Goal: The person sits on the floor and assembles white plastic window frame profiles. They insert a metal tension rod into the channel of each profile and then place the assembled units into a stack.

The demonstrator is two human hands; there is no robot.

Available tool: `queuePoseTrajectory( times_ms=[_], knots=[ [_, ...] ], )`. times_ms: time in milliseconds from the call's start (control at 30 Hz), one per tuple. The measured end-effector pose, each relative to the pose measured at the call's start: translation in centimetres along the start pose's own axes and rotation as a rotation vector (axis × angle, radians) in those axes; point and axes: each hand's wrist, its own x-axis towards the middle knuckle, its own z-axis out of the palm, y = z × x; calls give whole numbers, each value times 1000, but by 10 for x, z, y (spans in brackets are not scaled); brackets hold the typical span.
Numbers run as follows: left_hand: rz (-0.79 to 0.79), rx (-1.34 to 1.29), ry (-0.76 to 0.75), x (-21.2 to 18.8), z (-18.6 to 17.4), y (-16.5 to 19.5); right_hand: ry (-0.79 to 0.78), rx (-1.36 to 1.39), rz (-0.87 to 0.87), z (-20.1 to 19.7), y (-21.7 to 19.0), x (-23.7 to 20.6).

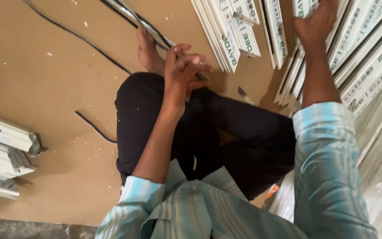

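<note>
I sit cross-legged on a brown board floor in black trousers and a pale striped shirt. My left hand (183,66) is closed around a thin grey strip with a black rubber gasket (131,15), which runs from the top of the view down into my fingers, just above my knee. My right hand (317,22) reaches forward and presses on a stack of long white plastic profiles (368,48) at the top right. Whether its fingers wrap around one of them is hidden.
More white profiles (237,33) lie at the top centre, and cut profile pieces (3,150) are stacked at the left edge. Loose black rubber strips (78,35) (96,128) lie on the floor. My bare foot (149,53) is near the left hand. Clear plastic sheeting (379,177) covers the right.
</note>
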Motion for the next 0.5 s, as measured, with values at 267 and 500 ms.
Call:
queuePoseTrajectory(
  times_ms=[267,500],
  knots=[
    [-23,21,-20,-4,6,2,-20,187,14,13,-11,-2],
    [-55,55,-30,-2,6,6,-144,357,124,28,8,5]
  ],
)
